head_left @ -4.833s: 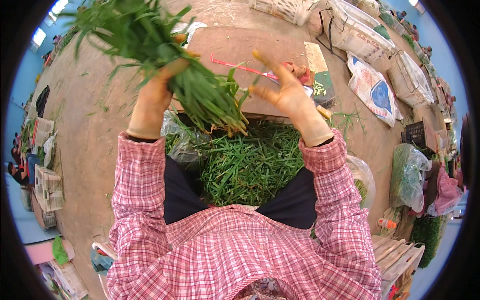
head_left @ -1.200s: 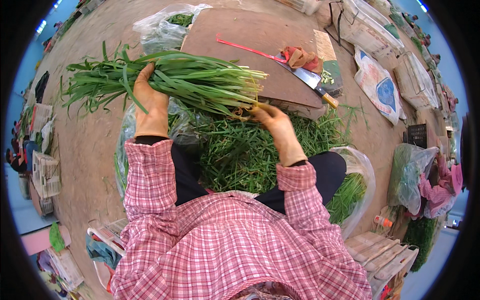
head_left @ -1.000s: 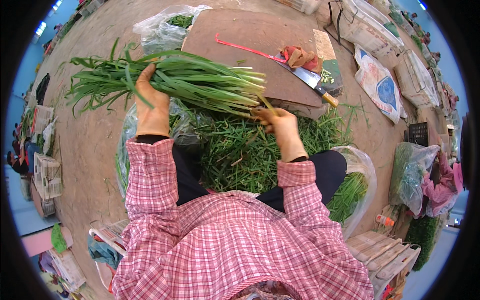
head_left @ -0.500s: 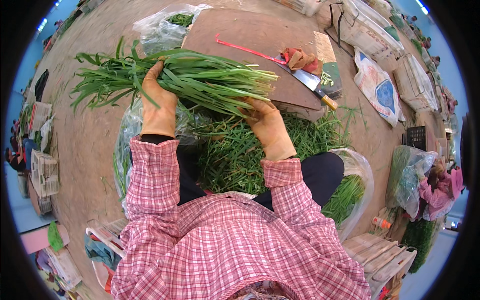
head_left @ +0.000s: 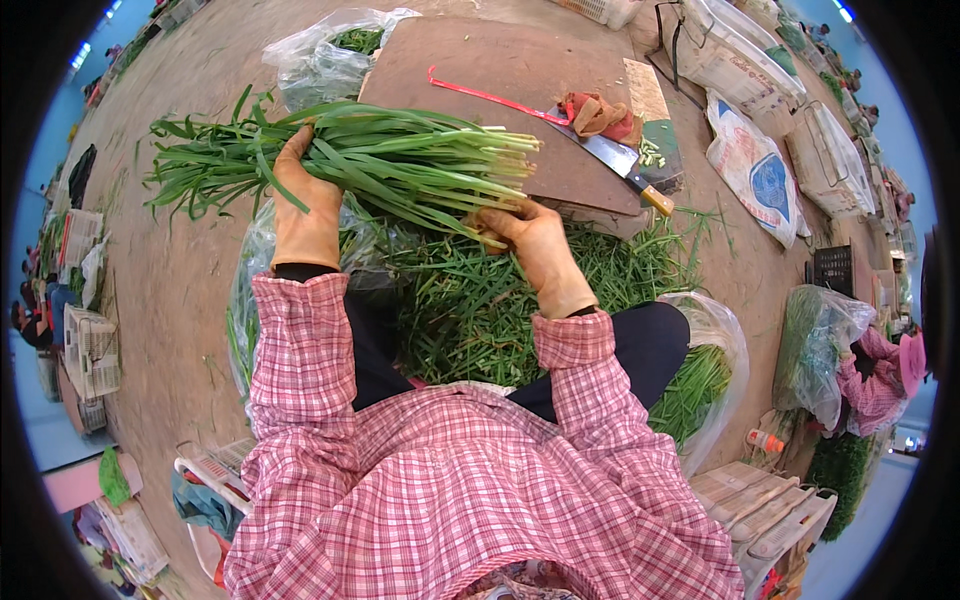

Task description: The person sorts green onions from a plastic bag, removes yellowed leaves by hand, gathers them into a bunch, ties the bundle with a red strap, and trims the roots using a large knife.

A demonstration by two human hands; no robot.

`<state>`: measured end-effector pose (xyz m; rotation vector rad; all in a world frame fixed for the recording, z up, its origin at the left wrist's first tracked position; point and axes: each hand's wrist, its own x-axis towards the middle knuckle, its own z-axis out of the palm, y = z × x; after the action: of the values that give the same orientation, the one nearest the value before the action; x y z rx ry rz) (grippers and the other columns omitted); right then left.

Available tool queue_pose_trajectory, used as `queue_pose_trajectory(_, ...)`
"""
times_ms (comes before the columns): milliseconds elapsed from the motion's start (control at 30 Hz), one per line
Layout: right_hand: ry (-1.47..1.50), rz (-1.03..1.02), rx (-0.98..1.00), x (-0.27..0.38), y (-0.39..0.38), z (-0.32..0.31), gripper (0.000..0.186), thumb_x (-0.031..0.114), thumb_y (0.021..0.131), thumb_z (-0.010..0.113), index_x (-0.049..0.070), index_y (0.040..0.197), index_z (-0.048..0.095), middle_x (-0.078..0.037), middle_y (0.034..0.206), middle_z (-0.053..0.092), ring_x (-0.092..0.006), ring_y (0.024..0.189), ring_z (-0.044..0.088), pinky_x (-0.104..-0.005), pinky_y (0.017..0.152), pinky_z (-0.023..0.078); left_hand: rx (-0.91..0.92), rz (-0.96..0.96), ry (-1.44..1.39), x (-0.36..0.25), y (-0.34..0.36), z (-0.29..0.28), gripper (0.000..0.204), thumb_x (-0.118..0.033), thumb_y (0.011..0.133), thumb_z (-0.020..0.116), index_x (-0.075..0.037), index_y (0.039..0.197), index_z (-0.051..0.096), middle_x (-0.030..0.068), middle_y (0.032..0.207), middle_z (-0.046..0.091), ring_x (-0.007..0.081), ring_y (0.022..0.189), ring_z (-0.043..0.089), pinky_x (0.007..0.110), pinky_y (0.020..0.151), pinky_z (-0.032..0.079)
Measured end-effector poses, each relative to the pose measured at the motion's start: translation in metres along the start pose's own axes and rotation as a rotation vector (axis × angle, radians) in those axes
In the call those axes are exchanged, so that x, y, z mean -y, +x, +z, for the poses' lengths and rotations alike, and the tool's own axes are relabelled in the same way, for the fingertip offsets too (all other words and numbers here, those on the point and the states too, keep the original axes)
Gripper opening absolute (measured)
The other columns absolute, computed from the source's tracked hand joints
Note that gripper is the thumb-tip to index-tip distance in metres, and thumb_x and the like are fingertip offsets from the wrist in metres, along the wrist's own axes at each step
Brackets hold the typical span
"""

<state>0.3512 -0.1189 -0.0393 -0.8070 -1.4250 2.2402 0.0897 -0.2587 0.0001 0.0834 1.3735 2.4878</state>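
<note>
A thick bunch of garlic chives (head_left: 410, 150) lies crosswise in front of me, leaves to the left and pale stem ends to the right. My gloved left hand (head_left: 308, 215) is wrapped around its leafy part, thumb on top. Below the stem ends, my gloved right hand (head_left: 540, 250) pinches a few chive stalks at the near edge; its fingertips are partly hidden. Beyond the bunch, a knife (head_left: 612, 156) with a wooden-and-black handle rests on a brown board (head_left: 440, 65). A reddish-brown cloth (head_left: 600, 115) and a red strap (head_left: 490, 95) lie beside the blade.
Loose green leaves (head_left: 470, 320) are heaped between my knees. Plastic bags of greens stand by my right knee (head_left: 700, 385) and behind the board (head_left: 325, 60). White crates (head_left: 765, 500) and a printed sack (head_left: 755, 175) sit to the right. Another person (head_left: 875, 380) works at far right.
The bunch has shifted slightly left with my left hand. My right hand has moved down a little from the stem ends, pinching at the bunch's near edge.
</note>
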Motion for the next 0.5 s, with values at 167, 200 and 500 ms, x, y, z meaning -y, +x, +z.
queue_pose_trajectory(167, 0.206, 0.039, -0.248, -0.039, 0.008, -0.094, 0.029, 0.023, 0.095, 0.066, -0.001, 0.111, 0.068, -0.011, 0.096, 0.072, -0.0136, 0.071, 0.064, -0.0265, 0.058, 0.05, -0.166, -0.12, -0.262, -0.024, -0.008, 0.018, 0.026, -0.009, 0.097, 0.051, 0.003, 0.118, 0.063, 0.0155, 0.122, 0.065, 0.0295, 0.11, 0.063, 0.043, 0.099, 0.052)
queue_pose_trajectory(200, 0.196, 0.079, -0.228, -0.032, -0.002, -0.09, 0.032, 0.025, 0.094, 0.067, -0.001, 0.113, 0.068, -0.011, 0.098, 0.072, -0.0139, 0.073, 0.065, -0.027, 0.061, 0.051, -0.208, -0.169, -0.358, -0.03, -0.011, 0.021, 0.027, -0.007, 0.097, 0.051, 0.003, 0.12, 0.061, 0.0155, 0.123, 0.065, 0.0287, 0.111, 0.062, 0.042, 0.1, 0.051)
queue_pose_trajectory(500, 0.2, 0.002, -0.25, -0.03, -0.002, -0.053, 0.024, 0.012, 0.09, 0.07, -0.005, 0.107, 0.067, -0.006, 0.073, 0.064, -0.0083, 0.053, 0.049, -0.0225, 0.05, 0.04, 0.024, 0.01, -0.043, -0.01, 0.027, -0.039, 0.025, -0.009, 0.097, 0.052, 0.002, 0.115, 0.065, 0.0167, 0.119, 0.066, 0.0296, 0.107, 0.064, 0.045, 0.098, 0.053)
